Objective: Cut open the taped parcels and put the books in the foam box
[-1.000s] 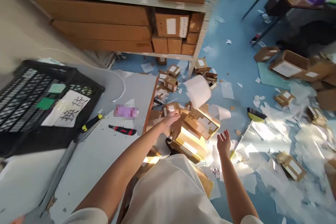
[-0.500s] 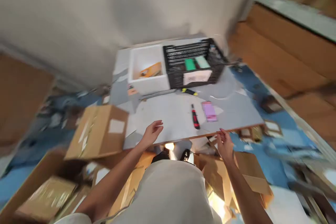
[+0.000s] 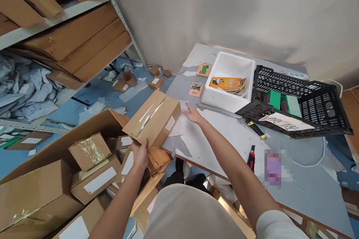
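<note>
A taped cardboard box (image 3: 157, 117) with a white label on its end sits at the left edge of the table. My left hand (image 3: 140, 155) grips its near lower corner, some fingers hidden by the cardboard. At the box's right end is my right hand (image 3: 193, 114), fingers stretched and thumb apart; whether the fingertips touch the box I cannot tell. A smaller, crumpled brown box (image 3: 158, 160) lies just below, beside my left hand.
On the grey table (image 3: 308, 190) are a white foam bin (image 3: 224, 99) with booklets, a black crate (image 3: 322, 110) holding green boxes, a red-black cutter (image 3: 251, 158) and a yellow-black cutter (image 3: 255, 129). A large carton (image 3: 112, 119) full of parcels stands left, before a shelf (image 3: 75, 11).
My view has swung left. Both hands have moved from the table's front edge to the taped cardboard box, the left one taking hold of its near corner.
</note>
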Demonstrator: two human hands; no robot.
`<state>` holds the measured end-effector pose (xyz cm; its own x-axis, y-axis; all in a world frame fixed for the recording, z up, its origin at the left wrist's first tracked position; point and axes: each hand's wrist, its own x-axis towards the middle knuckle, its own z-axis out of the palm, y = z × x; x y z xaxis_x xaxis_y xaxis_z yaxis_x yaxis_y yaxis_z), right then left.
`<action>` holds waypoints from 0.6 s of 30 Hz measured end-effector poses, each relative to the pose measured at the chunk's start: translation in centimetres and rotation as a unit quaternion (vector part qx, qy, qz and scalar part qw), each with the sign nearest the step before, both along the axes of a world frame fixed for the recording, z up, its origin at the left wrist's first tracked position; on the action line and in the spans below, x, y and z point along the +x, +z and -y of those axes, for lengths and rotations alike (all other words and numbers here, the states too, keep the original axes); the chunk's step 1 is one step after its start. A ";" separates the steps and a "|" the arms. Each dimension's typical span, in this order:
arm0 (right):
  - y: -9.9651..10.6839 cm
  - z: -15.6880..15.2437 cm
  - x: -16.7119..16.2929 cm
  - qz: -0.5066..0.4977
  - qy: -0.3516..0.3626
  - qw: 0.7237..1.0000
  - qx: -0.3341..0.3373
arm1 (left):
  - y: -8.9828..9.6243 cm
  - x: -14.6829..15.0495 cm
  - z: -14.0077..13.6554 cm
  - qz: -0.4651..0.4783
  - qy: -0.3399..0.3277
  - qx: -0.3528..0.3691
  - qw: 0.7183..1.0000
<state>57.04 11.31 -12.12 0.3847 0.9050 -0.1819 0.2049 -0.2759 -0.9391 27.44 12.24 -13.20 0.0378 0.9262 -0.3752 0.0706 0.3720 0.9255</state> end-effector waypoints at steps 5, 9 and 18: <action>-2.5 -6.4 -1.9 -0.048 -0.036 0.998 -0.004 | -0.2 0.8 0.3 0.034 0.012 -0.029 0.999; -3.3 -6.3 -2.5 -0.082 -0.079 0.993 0.014 | -0.5 0.2 0.8 0.002 -0.027 -0.018 0.999; 1.7 9.6 -1.4 -0.017 -0.240 0.968 0.069 | 1.4 2.1 -0.1 0.037 -0.110 -0.004 0.993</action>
